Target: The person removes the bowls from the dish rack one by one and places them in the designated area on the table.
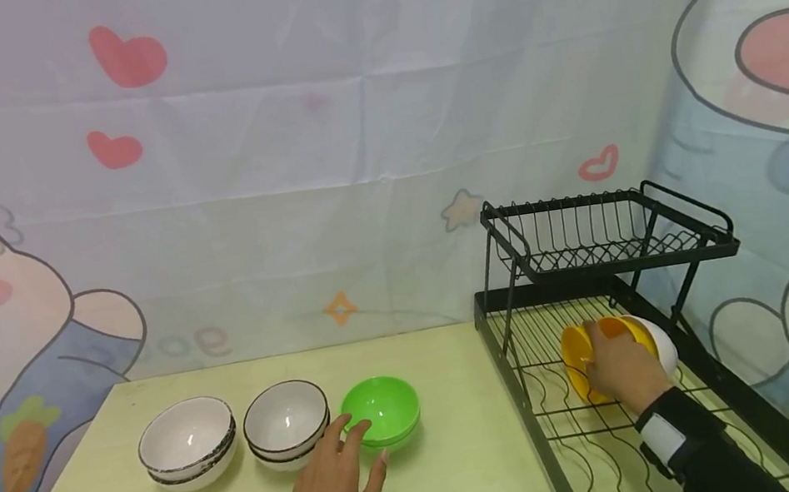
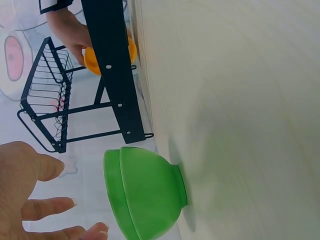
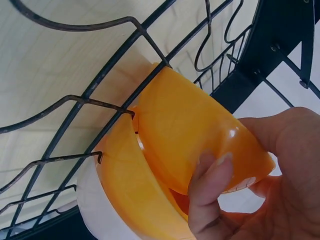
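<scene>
My right hand (image 1: 626, 371) grips a yellow bowl (image 3: 195, 125) by its rim on the lower level of a black dish rack (image 1: 541, 427). The bowl stands on edge between the wires. Right beside it, a second yellow bowl (image 3: 132, 175) and a white bowl (image 3: 100, 205) also stand on edge. My left hand (image 1: 334, 490) holds nothing, its fingers spread and slightly bent. It hovers in front of two stacked green bowls (image 1: 385, 411); in the left wrist view a gap separates the fingers from the green bowls.
Two stacks of white bowls with dark rims, a left stack (image 1: 187, 439) and a middle stack (image 1: 286, 421), sit on the pale table (image 1: 467, 437). The rack's upper shelf (image 1: 610, 249) overhangs the back of its lower level. Behind everything hangs a printed cloth (image 1: 322, 164).
</scene>
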{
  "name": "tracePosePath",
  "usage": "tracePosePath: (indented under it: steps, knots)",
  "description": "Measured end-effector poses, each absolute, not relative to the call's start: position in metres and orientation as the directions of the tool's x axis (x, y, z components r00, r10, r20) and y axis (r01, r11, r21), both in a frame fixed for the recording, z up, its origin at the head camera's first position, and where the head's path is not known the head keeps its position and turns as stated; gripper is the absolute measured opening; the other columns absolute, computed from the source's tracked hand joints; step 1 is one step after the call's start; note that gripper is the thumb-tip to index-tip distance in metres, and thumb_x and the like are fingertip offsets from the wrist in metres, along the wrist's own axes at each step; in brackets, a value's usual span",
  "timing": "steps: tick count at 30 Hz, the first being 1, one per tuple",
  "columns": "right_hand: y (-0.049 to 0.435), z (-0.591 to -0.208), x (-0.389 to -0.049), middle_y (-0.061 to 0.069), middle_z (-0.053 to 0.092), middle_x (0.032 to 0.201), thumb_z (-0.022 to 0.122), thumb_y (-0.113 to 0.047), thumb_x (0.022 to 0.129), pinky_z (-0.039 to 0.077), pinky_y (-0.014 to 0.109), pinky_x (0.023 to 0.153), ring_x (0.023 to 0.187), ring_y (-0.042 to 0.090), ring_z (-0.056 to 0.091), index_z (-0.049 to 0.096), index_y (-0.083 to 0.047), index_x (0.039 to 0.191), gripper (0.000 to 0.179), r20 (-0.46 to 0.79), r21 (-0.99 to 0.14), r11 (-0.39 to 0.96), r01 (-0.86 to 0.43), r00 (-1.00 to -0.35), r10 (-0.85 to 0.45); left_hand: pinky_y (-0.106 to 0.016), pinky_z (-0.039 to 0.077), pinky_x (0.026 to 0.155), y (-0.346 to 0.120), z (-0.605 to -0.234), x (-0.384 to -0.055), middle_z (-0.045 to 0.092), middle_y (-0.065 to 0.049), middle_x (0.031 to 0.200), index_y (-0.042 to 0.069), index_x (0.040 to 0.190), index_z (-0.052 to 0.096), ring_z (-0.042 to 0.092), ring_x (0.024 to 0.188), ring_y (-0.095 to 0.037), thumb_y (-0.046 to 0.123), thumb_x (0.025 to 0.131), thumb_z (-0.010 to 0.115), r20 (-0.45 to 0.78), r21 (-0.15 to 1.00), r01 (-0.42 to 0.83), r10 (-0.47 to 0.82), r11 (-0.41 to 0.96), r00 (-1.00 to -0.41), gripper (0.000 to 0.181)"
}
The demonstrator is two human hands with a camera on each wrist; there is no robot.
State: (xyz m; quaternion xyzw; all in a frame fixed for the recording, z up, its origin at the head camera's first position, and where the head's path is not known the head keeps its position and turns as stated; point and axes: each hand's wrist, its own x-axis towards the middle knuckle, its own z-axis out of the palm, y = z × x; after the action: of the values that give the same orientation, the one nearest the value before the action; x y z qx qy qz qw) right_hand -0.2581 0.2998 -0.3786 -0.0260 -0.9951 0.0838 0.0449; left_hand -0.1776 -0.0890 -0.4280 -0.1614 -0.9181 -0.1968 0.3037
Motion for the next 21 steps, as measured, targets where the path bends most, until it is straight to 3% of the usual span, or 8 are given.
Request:
tracePosePath:
  steps: [6,14,21]
  knots:
    - [0.301,-0.383,-0.26,0.052,0.046,0.112,0.062,-0.017,0.094,0.053,0.044,0.058,0.068,0.039,0.06,0.028,0.006,0.147,0.067,0.108,-0.186,0.982,0.028,-0.993,0.049,-0.037,0.053,0.063,-0.09,-0.425,-0.176,0.061,-0.013,0.131,0.015,0.123,0.064,0.067,0.094,-0.018,0.033,0.089,0.073,0.596,0.29,0.407,0.17,0.866,-0.785,0.039]
    - [0.293,-0.381,-0.253,0.053,0.043,0.112,0.066,-0.011,0.09,0.048,0.033,0.044,0.048,0.027,0.055,0.035,0.008,0.144,0.065,0.21,-0.183,0.983,-0.03,-0.978,0.01,-0.037,0.054,0.063,-0.092,-0.425,-0.177,0.061,-0.013,0.13,0.015,0.123,0.064,0.067,0.093,-0.017,0.032,0.089,0.072,0.612,0.274,0.415,0.176,0.867,-0.771,0.039]
    - [0.289,-0.378,-0.249,0.05,0.04,0.113,0.074,-0.011,0.083,0.05,0.036,0.042,0.05,0.03,0.054,0.039,0.008,0.141,0.07,0.321,-0.151,0.987,-0.045,-0.947,0.006,-0.039,0.054,0.065,-0.091,-0.423,-0.176,0.06,-0.014,0.131,0.014,0.124,0.064,0.067,0.095,-0.018,0.032,0.09,0.071,0.592,0.293,0.415,0.178,0.861,-0.786,0.039]
